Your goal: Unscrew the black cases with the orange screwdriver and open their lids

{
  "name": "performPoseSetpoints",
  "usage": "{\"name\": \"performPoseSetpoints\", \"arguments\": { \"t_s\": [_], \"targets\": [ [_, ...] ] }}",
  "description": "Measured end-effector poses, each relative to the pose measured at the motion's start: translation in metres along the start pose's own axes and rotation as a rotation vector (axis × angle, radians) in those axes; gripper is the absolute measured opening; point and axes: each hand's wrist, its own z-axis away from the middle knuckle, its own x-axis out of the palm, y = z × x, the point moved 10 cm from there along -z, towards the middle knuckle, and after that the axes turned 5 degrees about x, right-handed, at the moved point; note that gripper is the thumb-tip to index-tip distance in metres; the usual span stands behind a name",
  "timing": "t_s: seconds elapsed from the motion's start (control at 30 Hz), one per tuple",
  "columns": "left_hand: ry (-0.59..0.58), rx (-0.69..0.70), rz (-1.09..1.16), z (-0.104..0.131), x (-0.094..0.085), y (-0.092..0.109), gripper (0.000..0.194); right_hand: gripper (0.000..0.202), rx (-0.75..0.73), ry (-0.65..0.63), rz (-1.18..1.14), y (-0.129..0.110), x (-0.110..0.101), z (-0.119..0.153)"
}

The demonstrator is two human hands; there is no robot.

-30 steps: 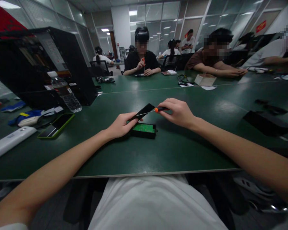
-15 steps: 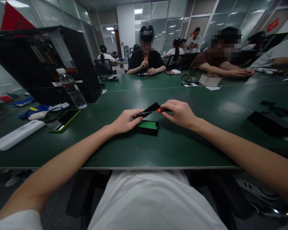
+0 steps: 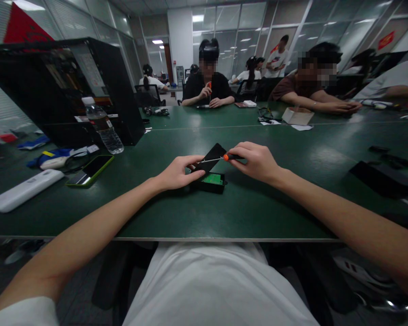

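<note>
Hands (image 3: 179, 173) face inward, holding black cover (image 3: 215, 152) and screwdriver (image 3: 226, 157).

Green table (image 3: 177, 215), glass partitions (image 3: 222, 43) — white pillar (image 3: 181, 45), black chair (image 3: 146, 96), bright lights (image 3: 157, 41).

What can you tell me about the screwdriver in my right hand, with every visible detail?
The screwdriver has a black handle with an orange front end and a thin, metal-looking shaft. Your right hand holds the handle between thumb and fingers. The shaft points left and slightly down in the picture, across the black cover held by your left hand. Whether the tip touches anything is unclear.
</note>
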Motion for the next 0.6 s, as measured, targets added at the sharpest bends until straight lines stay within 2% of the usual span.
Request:
{"name": "performPoseSetpoints", "arguments": {
  "t_s": [0.27, 0.6],
  "targets": [
    [0.001, -0.012, 0.071, 0.000, 0.000, 0.000, 0.045, 0.021, 0.005, -0.018, 0.021, -0.001, 0.001, 0.000],
    [0.044, 0.087, 0.024, -0.003, -0.002, 0.017, 0.037, 0.020, -0.012, -0.021, 0.030, 0.001, 0.003, 0.002]
  ]
}}
